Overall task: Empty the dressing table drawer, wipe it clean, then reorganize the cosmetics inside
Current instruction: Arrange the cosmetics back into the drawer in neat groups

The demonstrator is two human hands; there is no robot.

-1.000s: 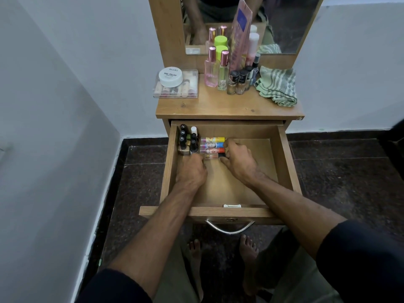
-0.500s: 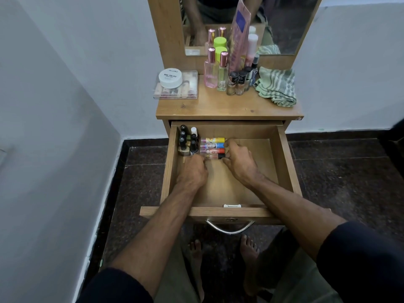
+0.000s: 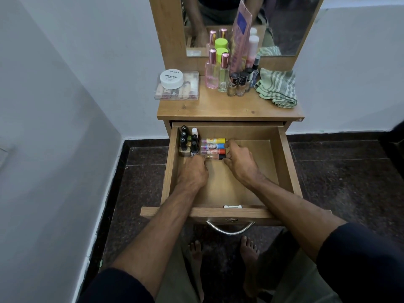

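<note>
We were well into the reorganizing. The open wooden drawer (image 3: 284, 162) already held dark-capped nail polish bottles (image 3: 188, 143) in its back left corner and, just beside them, a row of four colourful tubes (image 3: 213, 148) lying flat. Our left hand (image 3: 192, 173) curled at the row's left end; its grip we could not tell. Our right hand (image 3: 239, 162) pinched the cap ends. Left to stow, we judged: pink-capped glass perfume bottles (image 3: 216, 73), the clear plastic box (image 3: 177, 89) and the white round jar (image 3: 171, 78) on the tabletop (image 3: 229, 108), beside the green striped cloth (image 3: 277, 88).
</note>
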